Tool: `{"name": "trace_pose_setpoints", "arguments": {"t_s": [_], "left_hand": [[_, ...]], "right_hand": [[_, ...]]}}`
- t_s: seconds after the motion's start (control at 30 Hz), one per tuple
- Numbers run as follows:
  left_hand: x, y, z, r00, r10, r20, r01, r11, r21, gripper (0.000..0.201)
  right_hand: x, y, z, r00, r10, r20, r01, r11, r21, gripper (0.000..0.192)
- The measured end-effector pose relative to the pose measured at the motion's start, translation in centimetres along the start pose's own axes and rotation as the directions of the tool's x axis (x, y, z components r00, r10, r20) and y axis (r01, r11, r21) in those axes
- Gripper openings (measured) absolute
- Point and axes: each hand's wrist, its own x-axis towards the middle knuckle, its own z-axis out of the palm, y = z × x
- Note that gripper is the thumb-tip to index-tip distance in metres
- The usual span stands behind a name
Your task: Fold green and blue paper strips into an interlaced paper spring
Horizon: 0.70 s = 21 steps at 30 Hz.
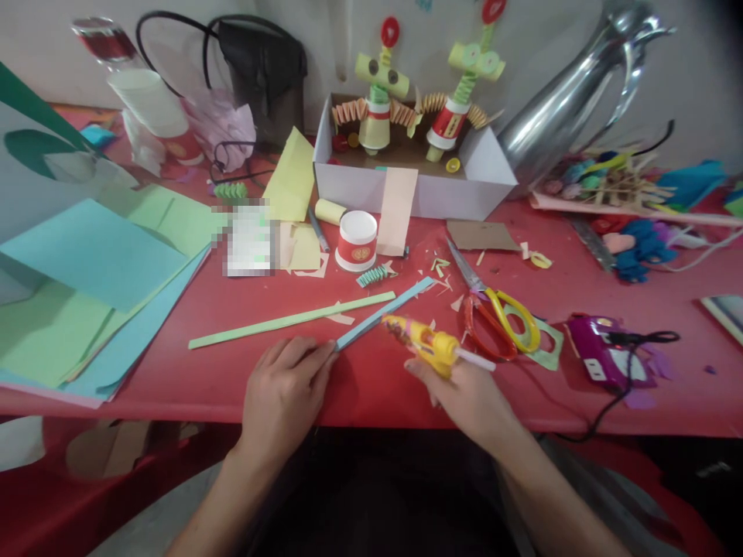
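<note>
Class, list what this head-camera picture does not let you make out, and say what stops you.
- Pixelated patch: contents blurred out.
- Glue gun nozzle: too small to tell whether it touches the blue strip.
- Right hand: grip on the gun's handle partly hidden.
- Book corner: cut off by the right edge.

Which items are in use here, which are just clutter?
In use: left hand pinning blue paper strip; right hand holding yellow glue gun; green paper strip alongside.
Lying about: scissors, paper cup, white box, coloured paper sheets, metal jug.
</note>
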Motion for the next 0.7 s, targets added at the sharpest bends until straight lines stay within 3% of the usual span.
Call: {"name": "trace_pose_setpoints", "arguments": {"t_s": [0.2,0.3,0.37,0.47,0.53,0.63,0.7], "left_hand": [[0.0,-0.1,0.1,0.999,0.029,0.016,-0.029,0.999,0.016,0.022],[-0.2,-0.5,0.0,0.995,0.077,0.062,-0.080,0.995,0.058,0.035],[-0.5,-1.0,-0.3,0.989,0.107,0.107,-0.116,0.990,0.080,0.044],[-0.7,-1.9,-0.9,0.978,0.144,0.151,-0.157,0.985,0.077,0.050],[-0.9,-2.4,-1.3,0.974,0.154,0.165,-0.167,0.984,0.068,0.051],[-1.1,-2.3,-1.6,0.969,0.162,0.186,-0.177,0.982,0.065,0.049],[-1.1,-2.0,-1.6,0.968,0.171,0.184,-0.188,0.979,0.080,0.048]], "right_hand": [[-0.5,-0.1,-1.3,0.993,-0.081,0.088,0.084,0.996,-0.038,0.029],[0.5,1.4,-4.8,0.993,0.015,-0.119,-0.040,0.978,-0.202,0.037],[2.0,3.5,-7.8,0.959,-0.020,-0.282,-0.098,0.912,-0.397,0.043],[4.9,7.4,-11.7,0.953,-0.034,-0.300,-0.183,0.726,-0.663,0.049],[6.5,9.7,-13.0,0.941,-0.067,-0.333,-0.204,0.671,-0.713,0.050],[7.6,10.6,-12.6,0.933,-0.101,-0.344,-0.219,0.598,-0.771,0.048],[7.0,9.0,-10.4,0.902,-0.213,-0.375,-0.201,0.561,-0.803,0.038]]}}
